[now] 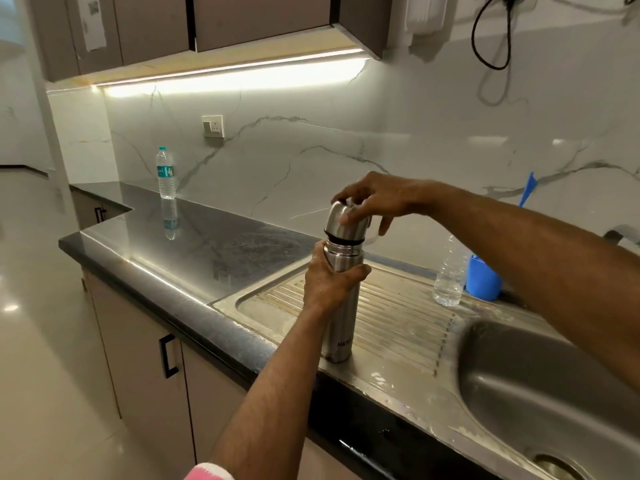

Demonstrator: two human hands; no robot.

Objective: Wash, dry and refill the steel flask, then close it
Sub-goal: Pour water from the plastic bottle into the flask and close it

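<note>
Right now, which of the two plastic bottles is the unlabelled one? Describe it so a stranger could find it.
Start at the steel sink and its ribbed draining board. At the board's far edge, beside a blue cup, stands the clear bottle. Unlike the labelled bottle far left, it has no label.

A home kitchen at the sink counter.
A steel sink [540, 386] with ribbed drainboard [391, 313] sits in a dark countertop [194, 244], under wall cabinets [207, 22], with marble-patterned backsplash [311, 150].
</note>
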